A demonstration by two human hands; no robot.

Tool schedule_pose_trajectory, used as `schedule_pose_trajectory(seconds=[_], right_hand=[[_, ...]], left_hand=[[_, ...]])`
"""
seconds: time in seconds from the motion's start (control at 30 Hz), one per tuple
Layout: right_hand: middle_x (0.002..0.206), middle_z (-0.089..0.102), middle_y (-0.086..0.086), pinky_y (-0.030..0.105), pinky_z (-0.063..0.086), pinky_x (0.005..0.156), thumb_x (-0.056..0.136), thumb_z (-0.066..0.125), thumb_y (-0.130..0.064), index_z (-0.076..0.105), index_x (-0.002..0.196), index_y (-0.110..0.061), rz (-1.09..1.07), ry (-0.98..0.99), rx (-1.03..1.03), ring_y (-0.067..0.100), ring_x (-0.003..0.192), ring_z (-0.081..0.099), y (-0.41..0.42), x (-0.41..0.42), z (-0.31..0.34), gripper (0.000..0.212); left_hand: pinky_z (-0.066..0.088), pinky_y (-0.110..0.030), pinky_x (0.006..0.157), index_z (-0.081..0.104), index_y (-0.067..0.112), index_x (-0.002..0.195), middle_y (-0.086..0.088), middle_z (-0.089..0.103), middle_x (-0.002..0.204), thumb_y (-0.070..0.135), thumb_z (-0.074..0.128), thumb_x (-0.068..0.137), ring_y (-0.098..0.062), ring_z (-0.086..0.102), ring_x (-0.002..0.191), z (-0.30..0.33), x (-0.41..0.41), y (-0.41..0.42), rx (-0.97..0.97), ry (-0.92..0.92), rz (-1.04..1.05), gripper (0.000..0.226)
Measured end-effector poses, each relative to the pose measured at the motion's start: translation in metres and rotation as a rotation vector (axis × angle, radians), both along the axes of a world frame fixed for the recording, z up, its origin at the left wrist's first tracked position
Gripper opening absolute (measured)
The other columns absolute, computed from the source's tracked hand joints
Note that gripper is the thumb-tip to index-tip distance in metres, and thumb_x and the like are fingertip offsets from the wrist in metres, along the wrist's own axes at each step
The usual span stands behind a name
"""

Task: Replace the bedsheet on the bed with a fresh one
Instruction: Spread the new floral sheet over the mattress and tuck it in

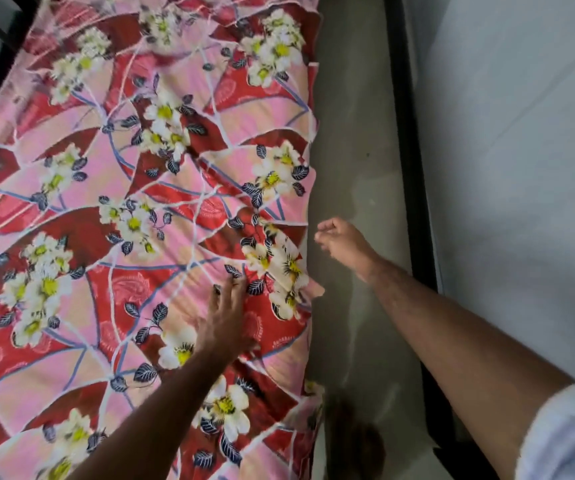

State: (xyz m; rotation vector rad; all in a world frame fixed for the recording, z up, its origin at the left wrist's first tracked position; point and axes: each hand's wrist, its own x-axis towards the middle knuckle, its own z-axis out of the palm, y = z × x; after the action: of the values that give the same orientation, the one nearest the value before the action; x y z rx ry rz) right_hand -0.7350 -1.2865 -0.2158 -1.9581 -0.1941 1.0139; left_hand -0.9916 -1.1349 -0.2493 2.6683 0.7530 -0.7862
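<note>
Two bare hands at the right edge of a floral sheet spread over a bed.

The red-and-pink cotton bedsheet printed with white flowers and dark leaves (133, 209) covers the view from 12 o'clock round to 7 o'clock, its wrinkled right edge falling beside the bare grey mattress surface (355, 168) at 3 o'clock. A black metal bed frame rail (409, 161) runs along the mattress's far side, next to the pale grey floor (521, 133). The left hand (225, 320) lies flat on the sheet at 6 o'clock, fingers straight and pressing, grasping nothing. The right hand (339, 239) hangs above the mattress just beside the sheet's edge, fingers curled; whether it pinches fabric cannot be told.
</note>
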Motion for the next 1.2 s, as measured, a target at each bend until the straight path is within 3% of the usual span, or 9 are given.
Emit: schedule_pose_trajectory(seconds=[0.1,0.2,0.3,0.4,0.53,0.7,0.9,1.03,1.2], right_hand=[[0.144,0.049,0.008,0.035,0.041,0.104,0.095,0.061,-0.041,0.042,0.144,-0.009,-0.043,0.112,-0.019,0.025,0.128,0.051,0.04,0.017,-0.002,0.061],[0.137,0.046,-0.001,0.036,0.034,0.107,0.089,0.065,-0.054,0.038,0.146,-0.007,-0.142,0.365,-0.001,0.026,0.132,0.044,0.072,0.032,-0.001,0.078],[0.126,0.062,0.003,0.031,0.046,0.09,0.079,0.08,-0.039,0.054,0.125,-0.007,-0.226,0.445,-0.001,0.017,0.104,0.059,0.088,0.044,-0.011,0.062],[0.102,0.068,0.004,0.023,0.051,0.053,0.089,0.072,-0.018,0.054,0.092,-0.017,-0.386,0.413,0.083,0.014,0.077,0.064,0.079,0.083,-0.016,0.018],[0.079,0.059,-0.003,0.016,0.045,0.042,0.095,0.062,-0.008,0.05,0.08,-0.019,-0.399,0.189,0.049,0.006,0.064,0.057,0.067,0.151,-0.027,0.022],[0.098,0.069,0.016,0.033,0.05,0.077,0.087,0.065,-0.01,0.066,0.095,-0.007,0.457,-0.013,-0.424,0.029,0.094,0.067,0.092,0.204,-0.08,0.009],[0.089,0.058,0.002,0.03,0.043,0.068,0.094,0.064,-0.031,0.06,0.102,-0.011,-0.209,0.198,-0.007,0.013,0.074,0.054,0.201,0.338,-0.02,0.022],[0.098,0.065,-0.004,0.023,0.042,0.061,0.089,0.067,-0.048,0.066,0.114,-0.016,-0.191,0.449,0.088,0.005,0.077,0.057,0.271,0.404,0.005,0.041],[0.087,0.072,-0.004,0.021,0.054,0.062,0.08,0.082,-0.024,0.071,0.103,-0.015,-0.189,0.559,0.063,0.008,0.07,0.067,0.287,0.435,-0.023,0.026]], left_hand=[[0.039,-0.073,0.105,-0.037,0.039,0.148,-0.006,-0.003,0.17,0.065,0.089,0.047,-0.041,0.003,0.154,0.0,-0.002,0.004,-0.027,0.01,0.019,0.163],[0.047,-0.062,0.105,-0.019,0.029,0.159,-0.005,0.006,0.169,0.074,0.083,0.051,-0.038,0.015,0.152,0.016,0.004,0.01,-0.048,0.075,-0.013,0.155],[0.055,-0.045,0.088,0.038,0.03,0.149,-0.001,0.045,0.147,0.064,0.063,0.084,-0.025,0.052,0.124,0.039,0.032,0.045,-0.075,-0.069,-0.107,0.078],[0.054,-0.043,0.072,0.051,0.024,0.118,-0.002,0.061,0.114,0.046,0.038,0.096,-0.026,0.066,0.094,0.053,0.09,0.089,0.051,-0.399,-0.235,0.033],[0.048,-0.053,0.094,0.046,0.018,0.135,-0.01,0.047,0.143,0.044,0.05,0.096,-0.034,0.05,0.126,0.052,0.196,0.132,0.097,-0.447,-0.102,0.047],[0.023,-0.068,0.114,0.026,0.026,0.156,0.0,0.007,0.17,0.055,0.065,0.09,-0.033,0.009,0.156,0.043,0.298,0.171,-0.025,-0.267,0.02,0.082],[0.026,-0.069,0.115,0.021,0.033,0.158,0.003,0.014,0.169,0.061,0.048,0.095,-0.027,0.016,0.155,0.048,0.39,0.22,-0.005,-0.182,0.054,0.074],[0.035,-0.056,0.112,0.03,0.028,0.155,-0.006,0.031,0.161,0.053,0.067,0.09,-0.038,0.035,0.144,0.049,0.463,0.238,-0.032,-0.175,0.103,0.079],[0.052,-0.046,0.078,0.052,0.019,0.112,-0.003,0.055,0.106,0.066,0.063,0.082,-0.032,0.057,0.099,0.041,0.526,0.265,0.139,-0.281,0.135,0.056]])
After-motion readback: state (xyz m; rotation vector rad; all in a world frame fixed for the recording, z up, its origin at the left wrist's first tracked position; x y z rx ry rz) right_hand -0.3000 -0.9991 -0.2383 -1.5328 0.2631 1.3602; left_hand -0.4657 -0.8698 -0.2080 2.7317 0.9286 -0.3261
